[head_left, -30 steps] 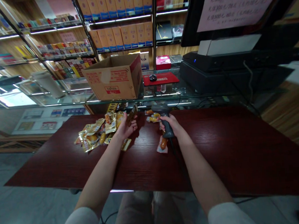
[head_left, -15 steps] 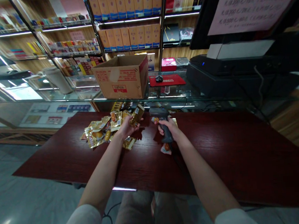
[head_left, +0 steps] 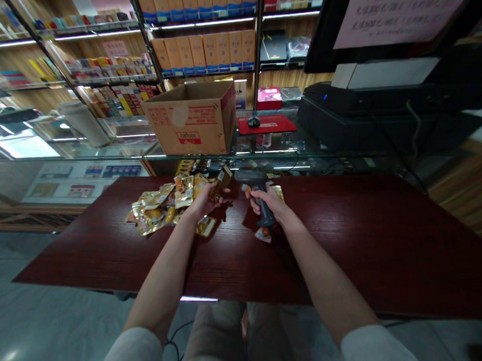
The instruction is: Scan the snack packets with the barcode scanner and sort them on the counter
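My left hand (head_left: 206,201) is closed around a gold snack packet (head_left: 223,180), tilted up above the dark red tabletop (head_left: 344,239). A pale label shows on the packet. In my right hand (head_left: 270,201) is a black barcode scanner (head_left: 263,211), its head pointing left toward that packet. Left of my left hand lies a heap of gold and clear food packets (head_left: 154,208), some with brown or orange contents. One gold packet (head_left: 205,226) lies just below my left wrist. Under the scanner's handle sits a small clear packet (head_left: 263,234) with a brown piece in it.
Behind the table, an open cardboard box (head_left: 191,123) stands on a glass counter (head_left: 131,149). A computer mouse (head_left: 254,122) rests on a red mat (head_left: 278,124). To the right are a black machine (head_left: 343,107) and a monitor (head_left: 322,37). Stocked shelves line the back.
The whole view has shifted slightly, with the shelves and box sitting higher and a little left. Both hands keep their hold on the packet and the scanner, almost unmoved over the table.
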`<state>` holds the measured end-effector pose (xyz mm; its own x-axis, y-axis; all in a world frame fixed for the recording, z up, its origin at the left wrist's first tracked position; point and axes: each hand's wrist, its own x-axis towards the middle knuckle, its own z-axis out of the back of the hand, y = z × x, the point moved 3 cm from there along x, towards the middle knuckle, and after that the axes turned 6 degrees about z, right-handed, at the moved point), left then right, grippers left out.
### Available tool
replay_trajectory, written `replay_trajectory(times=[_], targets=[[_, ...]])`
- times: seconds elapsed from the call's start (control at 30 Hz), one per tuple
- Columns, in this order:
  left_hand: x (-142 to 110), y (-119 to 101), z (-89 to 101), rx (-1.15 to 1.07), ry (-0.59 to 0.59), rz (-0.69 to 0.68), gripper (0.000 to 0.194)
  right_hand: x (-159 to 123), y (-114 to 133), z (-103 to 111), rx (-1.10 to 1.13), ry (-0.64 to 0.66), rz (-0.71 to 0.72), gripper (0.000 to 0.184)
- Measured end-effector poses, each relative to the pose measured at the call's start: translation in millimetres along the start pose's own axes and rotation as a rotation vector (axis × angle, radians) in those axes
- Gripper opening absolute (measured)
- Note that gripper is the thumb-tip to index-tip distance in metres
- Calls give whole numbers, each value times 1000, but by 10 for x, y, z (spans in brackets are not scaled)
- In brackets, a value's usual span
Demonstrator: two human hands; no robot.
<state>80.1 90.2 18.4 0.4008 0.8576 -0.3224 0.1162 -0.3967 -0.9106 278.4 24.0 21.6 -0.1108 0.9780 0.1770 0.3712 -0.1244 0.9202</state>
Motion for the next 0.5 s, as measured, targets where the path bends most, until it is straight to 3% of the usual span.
replay_trajectory(times=[0.1,0.17,0.23,0.37,0.5], targets=[[-31,-110,50,327,-194,-242,49,7,37,85,-33,-49,20,31],[-120,-222,78,645,-404,-461,54,-3,114,167,-78,-67,8,32],[-234,-311,93,963,-626,-590,60,-20,211,263,-130,-75,-35,31],[-366,-358,199,1283,-943,-467,63,-47,352,479,-195,-139,-83,32],[-337,-306,370,1295,-1029,-348,58,-93,287,670,-201,-211,-100,31]])
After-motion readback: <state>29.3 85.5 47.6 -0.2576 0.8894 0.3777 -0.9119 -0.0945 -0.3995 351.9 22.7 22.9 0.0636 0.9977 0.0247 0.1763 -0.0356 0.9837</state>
